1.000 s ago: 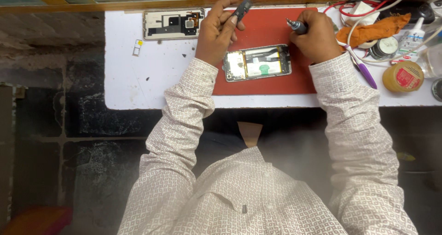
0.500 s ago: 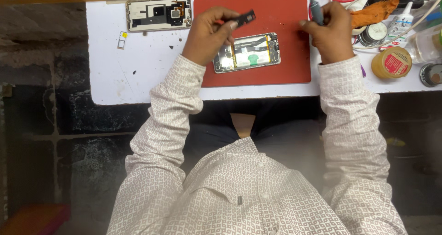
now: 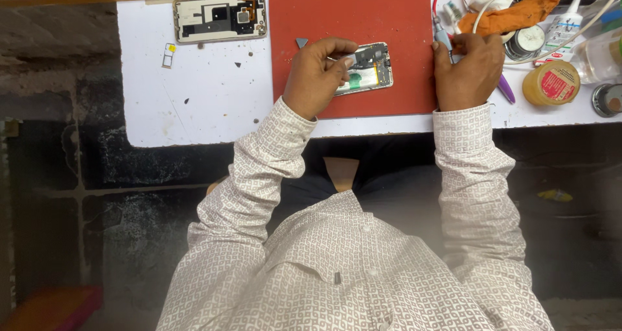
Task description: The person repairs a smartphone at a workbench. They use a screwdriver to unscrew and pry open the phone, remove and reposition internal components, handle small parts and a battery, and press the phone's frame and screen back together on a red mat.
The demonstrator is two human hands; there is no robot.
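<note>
The opened phone lies on the red mat, near the mat's 3 o'clock edge. The left hand curls over it, fingers pinching its top end. At 3 o'clock from the phone, the right hand is closed around a small screwdriver. A phone back cover lies at 10 o'clock.

Orange rag, yellow jar, back cover

Long-sleeved white shirt with small brown geometric print, buttoned cuffs.
</note>
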